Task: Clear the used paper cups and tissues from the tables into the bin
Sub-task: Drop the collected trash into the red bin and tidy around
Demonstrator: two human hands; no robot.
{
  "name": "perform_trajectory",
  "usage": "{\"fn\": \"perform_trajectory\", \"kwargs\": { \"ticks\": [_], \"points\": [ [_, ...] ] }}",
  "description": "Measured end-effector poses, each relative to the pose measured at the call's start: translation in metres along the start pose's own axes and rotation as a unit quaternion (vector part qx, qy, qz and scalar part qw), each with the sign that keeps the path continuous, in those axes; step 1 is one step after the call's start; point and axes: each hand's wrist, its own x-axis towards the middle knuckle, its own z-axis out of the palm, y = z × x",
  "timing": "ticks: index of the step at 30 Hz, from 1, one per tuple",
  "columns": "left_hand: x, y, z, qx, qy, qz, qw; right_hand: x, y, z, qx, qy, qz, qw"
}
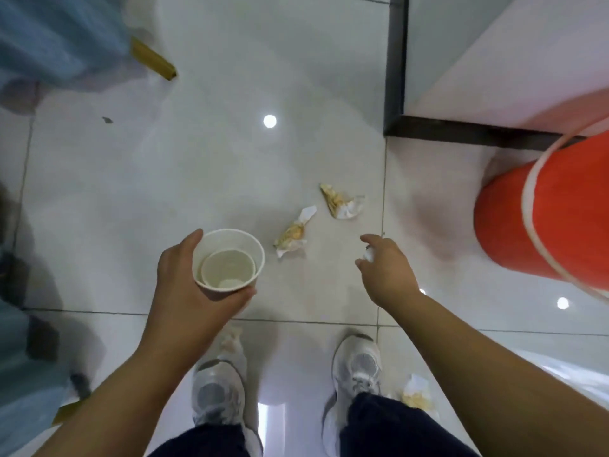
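Observation:
My left hand (184, 282) grips a white paper cup (230, 255) with a second cup nested inside it, held upright above the floor. My right hand (385, 272) hangs to the right, its fingers curled round a small white scrap, probably tissue (368, 255). Two crumpled, yellow-stained tissues lie on the tiled floor ahead: one (295, 235) just right of the cup, another (341, 202) further off. A third stained tissue (417, 392) lies beside my right shoe. The orange bin (507, 225) with a pale rim stands at the right edge.
A white wall corner with a black skirting (395, 77) rises at the upper right, behind the bin. Blue plastic sheeting (49, 41) and a yellow-brown leg (155, 61) fill the upper left. My two grey shoes (220, 387) stand on the glossy tiles.

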Motion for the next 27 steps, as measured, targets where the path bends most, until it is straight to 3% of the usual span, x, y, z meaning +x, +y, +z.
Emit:
{"fn": "perform_trajectory", "kwargs": {
  "ticks": [8,17,27],
  "points": [
    [0.084,-0.018,0.006,0.060,0.005,0.088,0.994,0.090,0.002,0.030,-0.241,-0.020,-0.134,0.961],
    [0.078,-0.002,-0.010,0.042,-0.001,0.077,0.996,0.104,-0.024,0.013,-0.245,-0.033,-0.114,0.962],
    [0.137,-0.044,0.000,0.114,0.030,0.141,0.983,0.171,-0.016,0.048,-0.393,-0.066,-0.191,0.897]
  ]
}}
